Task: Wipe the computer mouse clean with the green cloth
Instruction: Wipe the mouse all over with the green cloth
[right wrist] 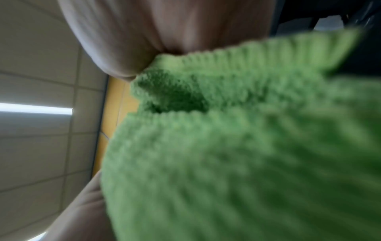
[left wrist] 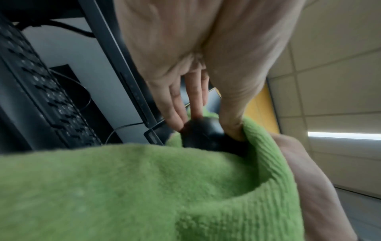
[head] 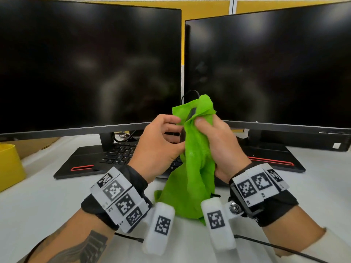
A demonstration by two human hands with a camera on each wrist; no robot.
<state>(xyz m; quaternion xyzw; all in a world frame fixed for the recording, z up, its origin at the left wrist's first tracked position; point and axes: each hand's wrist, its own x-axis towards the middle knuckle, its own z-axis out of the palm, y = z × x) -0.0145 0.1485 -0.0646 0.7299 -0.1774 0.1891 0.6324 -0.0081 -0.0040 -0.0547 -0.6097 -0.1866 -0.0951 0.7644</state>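
White desk [head: 47, 202], two dark monitors [head: 91, 69], yellow wall; left hand [head: 159, 147] grips mouse [left wrist: 203, 133], right hand [head: 220, 147] grips green cloth [head: 195, 168] (bunched).

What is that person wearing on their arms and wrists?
Both wrists carry black bands with white blocks printed with black square codes. White padded pieces hang below, with thin black cables. The left forearm has dark tattoos; the right has a cream sleeve.

yellow partition wall [head: 209, 8] behind two dark monitors [head: 91, 69] on white desk [head: 47, 196]
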